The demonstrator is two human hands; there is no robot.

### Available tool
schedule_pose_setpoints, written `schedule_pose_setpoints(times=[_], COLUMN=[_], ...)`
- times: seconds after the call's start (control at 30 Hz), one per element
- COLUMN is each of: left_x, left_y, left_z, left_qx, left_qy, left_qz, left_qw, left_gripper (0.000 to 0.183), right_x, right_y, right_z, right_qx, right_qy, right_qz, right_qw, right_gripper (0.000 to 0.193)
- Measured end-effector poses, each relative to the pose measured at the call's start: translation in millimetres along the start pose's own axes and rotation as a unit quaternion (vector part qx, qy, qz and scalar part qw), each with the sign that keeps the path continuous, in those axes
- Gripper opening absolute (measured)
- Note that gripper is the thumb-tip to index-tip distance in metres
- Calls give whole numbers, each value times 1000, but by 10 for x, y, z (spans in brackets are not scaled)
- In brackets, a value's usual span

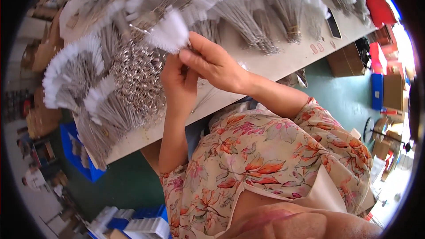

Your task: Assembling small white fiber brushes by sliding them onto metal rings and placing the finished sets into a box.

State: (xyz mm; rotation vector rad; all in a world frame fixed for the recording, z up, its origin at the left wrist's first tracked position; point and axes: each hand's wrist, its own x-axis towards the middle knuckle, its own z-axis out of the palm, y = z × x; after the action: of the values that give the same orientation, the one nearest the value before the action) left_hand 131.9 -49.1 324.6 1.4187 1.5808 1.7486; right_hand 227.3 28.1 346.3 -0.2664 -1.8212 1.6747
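Note:
Both my hands meet over the near part of the table. My left hand (179,77) is closed, its fingers pinched at the base of a white-bristled wire brush (170,33). Close against it, my right hand (217,64) is also closed, thumb and forefinger pressed at the same spot. The white bristles are smeared by motion, so I cannot tell whether this is one brush or several together. A thin metal wire (139,28) sticks out at its left. Below and left of my hands lies a heap of looped metal wire ends (137,73).
Bundles of white-tipped wire brushes (239,13) line the table (287,57), with more brushes (73,71) fanned out at left. A phone (334,24) lies near the right end. Blue bins (84,150) stand on the floor at left; cardboard boxes (347,59) stand at right.

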Motion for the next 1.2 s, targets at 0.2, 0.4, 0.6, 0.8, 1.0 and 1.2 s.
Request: schedule_pose_setpoints(times=[0.2, 0.4, 0.6, 0.8, 1.0, 1.2], left_x=[-155, -284, -189, -201, -303, -567], left_y=[15, -320, -96, 173, -52, 65], left_z=[-181, 69, -467, -250, -515, -226], left_qx=[103, 234, 132, -113, -8, 128], left_qy=[161, 111, 147, -192, -138, -92], left_qz=[231, 287, 241, -29, 64, 57], left_qw=[954, 922, 950, 974, 988, 986], left_gripper=[14, 22, 66, 101, 26, 28], right_x=[2, -17, 37, -92, -138, -347], right_y=[149, 296, 109, 44, -32, -27], right_z=[-298, 10, -431, -97, -248, -655], right_qx=[-114, 402, 109, -88, -48, -73], right_qy=[49, 95, -121, -252, -271, -322], right_qz=[-6, 222, 205, 40, 156, 327], right_qw=[992, 884, 965, 963, 949, 885], right_gripper=[31, 22, 19, 14, 17, 19])
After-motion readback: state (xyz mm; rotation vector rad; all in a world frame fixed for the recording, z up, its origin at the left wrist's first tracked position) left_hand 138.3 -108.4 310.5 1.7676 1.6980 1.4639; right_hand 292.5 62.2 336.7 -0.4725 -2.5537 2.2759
